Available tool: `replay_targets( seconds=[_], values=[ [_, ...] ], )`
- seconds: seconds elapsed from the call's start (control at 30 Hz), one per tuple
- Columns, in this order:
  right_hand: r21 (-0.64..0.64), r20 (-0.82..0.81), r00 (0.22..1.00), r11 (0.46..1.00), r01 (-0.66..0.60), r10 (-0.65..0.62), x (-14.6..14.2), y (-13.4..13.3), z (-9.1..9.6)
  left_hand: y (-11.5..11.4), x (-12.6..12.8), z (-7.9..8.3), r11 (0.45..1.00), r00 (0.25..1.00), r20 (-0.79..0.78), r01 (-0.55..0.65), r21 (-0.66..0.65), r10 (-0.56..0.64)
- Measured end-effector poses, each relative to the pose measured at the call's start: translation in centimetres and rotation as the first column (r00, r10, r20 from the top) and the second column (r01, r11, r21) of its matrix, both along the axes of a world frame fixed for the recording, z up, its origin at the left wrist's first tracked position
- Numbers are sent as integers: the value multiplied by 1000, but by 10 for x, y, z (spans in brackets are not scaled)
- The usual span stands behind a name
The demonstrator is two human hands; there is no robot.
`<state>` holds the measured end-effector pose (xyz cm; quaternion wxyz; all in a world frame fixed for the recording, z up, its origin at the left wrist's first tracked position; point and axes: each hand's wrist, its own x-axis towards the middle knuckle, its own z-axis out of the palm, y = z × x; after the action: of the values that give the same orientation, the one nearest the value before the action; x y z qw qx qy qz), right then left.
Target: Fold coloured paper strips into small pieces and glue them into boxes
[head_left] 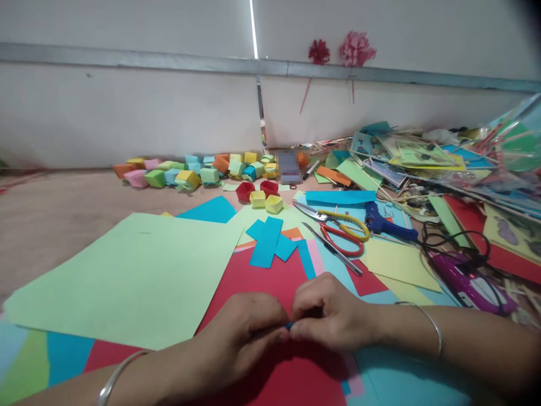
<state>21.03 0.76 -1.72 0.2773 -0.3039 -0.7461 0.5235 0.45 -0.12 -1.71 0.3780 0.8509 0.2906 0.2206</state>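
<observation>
My left hand [253, 332] and my right hand [332, 316] meet over a red paper sheet [257, 276]. Between their fingertips shows a small bit of blue paper [289, 325], pinched from both sides; most of it is hidden by the fingers. Just beyond the hands, blue paper strips [268, 242] lie crossed on the red sheet. To the left spreads a large pale green sheet [127, 276]. A craft knife [333, 249] and scissors with yellow and red handles [338, 223] rest to the upper right of my right hand.
Small folded paper boxes [203, 172] line the back left, with red boxes [245, 192] and yellow boxes [274, 203] nearer. A blue glue gun [389, 225], its cable and a purple device [469, 282] lie right. Piled scraps [422, 155] fill the back right, below a white wall.
</observation>
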Motion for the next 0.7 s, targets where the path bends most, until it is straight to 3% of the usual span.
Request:
replay_targets(
  seconds=[0.07,0.13,0.2,0.23,0.27,0.3,0.37,0.4,0.47,0.6,0.7],
  values=[
    [-315,-28,999,948,-38,31,1,2,1,0,1,3,997,997,55,48,59,-51],
    [-574,-81,996,816,-77,37,1,4,1,2,1,7,990,991,87,94,104,-103],
    [-693,-112,994,715,-92,19,1,4,2,4,1,9,988,987,114,97,118,-110],
    [-701,-109,994,708,-85,12,1,4,2,6,1,9,990,988,121,79,120,-94],
    [-669,-89,996,740,-68,11,0,5,3,7,0,8,991,991,120,48,123,-63],
    [-586,-57,998,809,-44,13,0,5,5,8,-1,7,991,994,105,13,129,-27],
    [-282,22,999,959,-21,29,0,6,7,11,-3,4,987,998,50,-40,154,32],
    [-115,55,998,993,-34,40,0,7,8,11,-4,3,985,999,25,-42,170,38],
    [101,92,992,990,-95,86,1,7,8,11,-5,1,981,1000,-9,13,193,-11],
    [139,78,993,985,-98,88,0,5,6,8,-4,5,975,994,-13,105,197,-104],
    [-108,27,994,989,-101,105,-1,5,7,5,-2,9,968,993,37,103,231,-114]
  ],
)
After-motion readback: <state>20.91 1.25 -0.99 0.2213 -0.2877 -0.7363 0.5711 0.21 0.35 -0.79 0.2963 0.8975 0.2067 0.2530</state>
